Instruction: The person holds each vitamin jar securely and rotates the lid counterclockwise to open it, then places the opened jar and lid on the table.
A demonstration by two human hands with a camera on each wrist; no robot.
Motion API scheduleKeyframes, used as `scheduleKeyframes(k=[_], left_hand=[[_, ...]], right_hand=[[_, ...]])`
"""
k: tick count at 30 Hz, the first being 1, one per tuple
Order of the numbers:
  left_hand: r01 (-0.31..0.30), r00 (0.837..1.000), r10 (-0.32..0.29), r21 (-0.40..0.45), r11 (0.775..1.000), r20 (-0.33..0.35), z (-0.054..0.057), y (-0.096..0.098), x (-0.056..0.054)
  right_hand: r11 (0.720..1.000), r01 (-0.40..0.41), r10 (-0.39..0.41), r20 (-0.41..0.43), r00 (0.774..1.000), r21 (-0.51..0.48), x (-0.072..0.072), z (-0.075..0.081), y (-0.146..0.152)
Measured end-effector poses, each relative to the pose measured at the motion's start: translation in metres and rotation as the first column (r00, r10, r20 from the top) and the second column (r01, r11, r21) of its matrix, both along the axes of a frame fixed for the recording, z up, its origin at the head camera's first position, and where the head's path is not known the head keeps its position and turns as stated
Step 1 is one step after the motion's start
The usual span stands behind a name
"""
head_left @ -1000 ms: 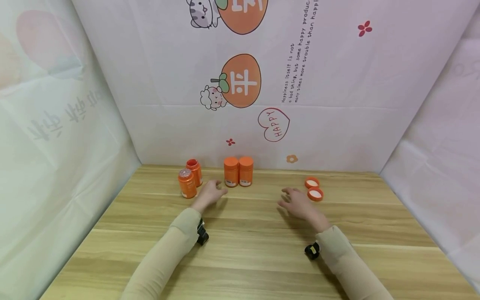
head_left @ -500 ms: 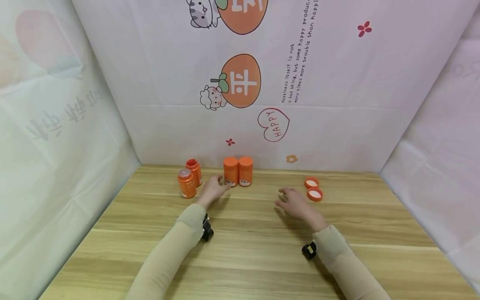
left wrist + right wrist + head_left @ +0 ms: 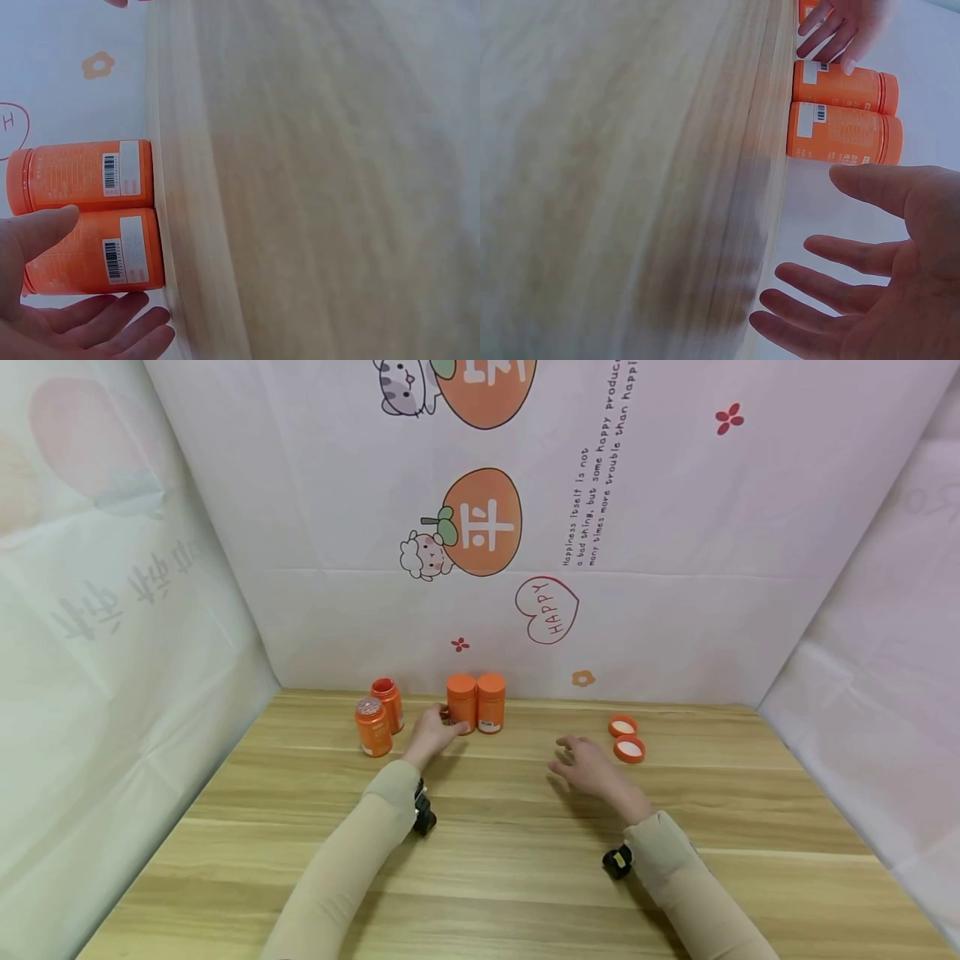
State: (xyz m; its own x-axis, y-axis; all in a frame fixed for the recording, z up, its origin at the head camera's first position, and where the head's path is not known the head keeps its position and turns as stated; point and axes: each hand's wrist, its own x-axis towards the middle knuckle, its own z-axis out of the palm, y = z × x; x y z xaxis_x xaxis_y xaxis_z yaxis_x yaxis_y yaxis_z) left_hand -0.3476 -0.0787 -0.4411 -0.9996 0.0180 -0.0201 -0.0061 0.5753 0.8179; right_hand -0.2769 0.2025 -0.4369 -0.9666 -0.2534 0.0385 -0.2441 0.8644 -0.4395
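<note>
orange jars [image 3: 491, 702] with white labels [image 3: 130, 169], orange lids [image 3: 629, 748] white inside, beige sleeves [image 3: 341, 860], brown-streaked tan tabletop [image 3: 517, 860]

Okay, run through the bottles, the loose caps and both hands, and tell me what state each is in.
Left capped bottle: upright, lid on
Right capped bottle: upright, lid on
Rear uncapped bottle: upright, mouth open
Front uncapped bottle: upright, mottled top, can't tell if sealed
Rear cap: loose, white inside up
Front cap: loose, white inside up
Left hand: at left capped bottle, fingers extended
Right hand: holding nothing, fingers spread
</note>
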Motion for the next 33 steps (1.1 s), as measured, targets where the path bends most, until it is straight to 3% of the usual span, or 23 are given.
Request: scheduleKeyframes(k=[18, 33], left_hand=[[-0.039, 0.999, 0.041, 0.090, 0.995, -0.020, -0.010, 0.009, -0.015], [-0.029, 0.999, 0.034, 0.123, 0.992, -0.037, -0.010, 0.007, -0.013]], right_hand=[[0.999, -0.003, 0.004, 0.020, 1.000, -0.038, 0.000, -0.001, -0.001], [0.999, -0.005, 0.005, 0.021, 1.000, -0.038, -0.001, -0.002, 0.001]])
